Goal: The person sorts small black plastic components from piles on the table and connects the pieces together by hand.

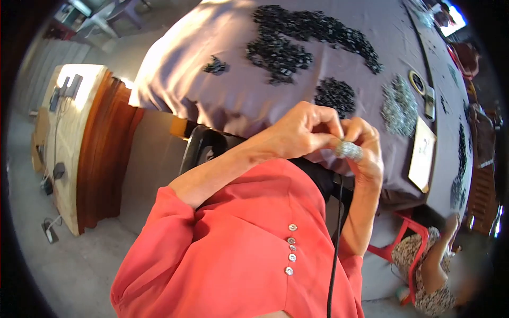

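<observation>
My right hand [366, 151] is closed around a small bundle of silver metal pieces [350, 150], which shows between its fingers in front of my body. My left hand [307, 127] meets it from the left, thumb and forefinger pinched together at the bundle's near end. What lies between those fingertips is too small to make out. Just beyond my hands, on the cloth-covered table [228, 114], is a round pile of small black pieces [335, 97]. A pile of loose silver pieces [399, 106] lies to the right of it.
Larger heaps of black pieces [278, 55] spread toward the back. At right lie a tape roll [417, 82], a grey handheld object [430, 103] and a flat tan board [422, 155]. Another person [432, 265] sits by a red chair [405, 228]. A wooden cabinet [98, 153] stands left.
</observation>
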The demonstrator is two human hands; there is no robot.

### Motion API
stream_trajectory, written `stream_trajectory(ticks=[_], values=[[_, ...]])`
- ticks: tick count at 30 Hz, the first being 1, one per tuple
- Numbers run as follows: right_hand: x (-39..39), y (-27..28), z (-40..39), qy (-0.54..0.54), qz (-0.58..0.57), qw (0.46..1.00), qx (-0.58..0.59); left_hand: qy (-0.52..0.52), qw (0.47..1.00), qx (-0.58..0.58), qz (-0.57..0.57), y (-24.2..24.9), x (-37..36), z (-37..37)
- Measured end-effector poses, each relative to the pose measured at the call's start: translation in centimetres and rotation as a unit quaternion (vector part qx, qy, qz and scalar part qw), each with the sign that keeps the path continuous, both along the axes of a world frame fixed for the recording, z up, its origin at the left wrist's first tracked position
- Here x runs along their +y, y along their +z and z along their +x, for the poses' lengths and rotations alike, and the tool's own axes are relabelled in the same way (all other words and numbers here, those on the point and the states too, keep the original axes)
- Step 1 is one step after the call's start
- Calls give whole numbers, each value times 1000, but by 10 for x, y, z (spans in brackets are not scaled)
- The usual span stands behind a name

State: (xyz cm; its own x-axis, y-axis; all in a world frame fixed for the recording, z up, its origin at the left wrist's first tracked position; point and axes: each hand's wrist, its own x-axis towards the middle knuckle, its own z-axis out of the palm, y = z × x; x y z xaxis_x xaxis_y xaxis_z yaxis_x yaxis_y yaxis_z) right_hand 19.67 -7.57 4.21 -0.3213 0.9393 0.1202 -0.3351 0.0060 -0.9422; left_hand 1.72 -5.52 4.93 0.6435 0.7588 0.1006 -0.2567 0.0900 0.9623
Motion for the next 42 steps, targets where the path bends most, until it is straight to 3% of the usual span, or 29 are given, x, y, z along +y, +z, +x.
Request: stream_trajectory(ticks=[2,6,15,20,22,26,28,31,33,35,36,38,42], values=[[-2,6,-5,7,-9,999,45,-12,999,-20,-40,1,2,-2],[-3,9,-11,-66,-17,994,-84,-7,995,-60,-75,-13,9,1],[-5,3,-26,-104,8,976,-189,-10,992,-46,-115,-25,22,-4],[3,-12,-18,-170,114,912,-355,-9,993,17,-119,-23,25,-5],[6,-22,-15,-163,100,933,-304,-28,992,-4,-125,-31,28,-3],[2,-5,-20,-142,188,899,-370,-12,986,15,-163,-32,24,-2],[3,-13,-21,-143,185,910,-343,0,985,22,-169,-32,25,-3],[3,-9,-15,-133,157,908,-365,13,987,94,-132,-23,27,-6],[5,-2,-4,-145,112,902,-390,76,989,110,-68,-23,34,-13],[15,-17,23,-270,141,846,-437,154,973,170,7,-17,45,-29],[21,-26,40,-339,180,784,-488,199,965,170,22,-15,52,-39],[24,-32,74,-411,150,678,-590,273,933,223,77,-16,70,-63],[20,-41,106,-459,92,601,-648,335,875,324,129,-28,95,-111]])
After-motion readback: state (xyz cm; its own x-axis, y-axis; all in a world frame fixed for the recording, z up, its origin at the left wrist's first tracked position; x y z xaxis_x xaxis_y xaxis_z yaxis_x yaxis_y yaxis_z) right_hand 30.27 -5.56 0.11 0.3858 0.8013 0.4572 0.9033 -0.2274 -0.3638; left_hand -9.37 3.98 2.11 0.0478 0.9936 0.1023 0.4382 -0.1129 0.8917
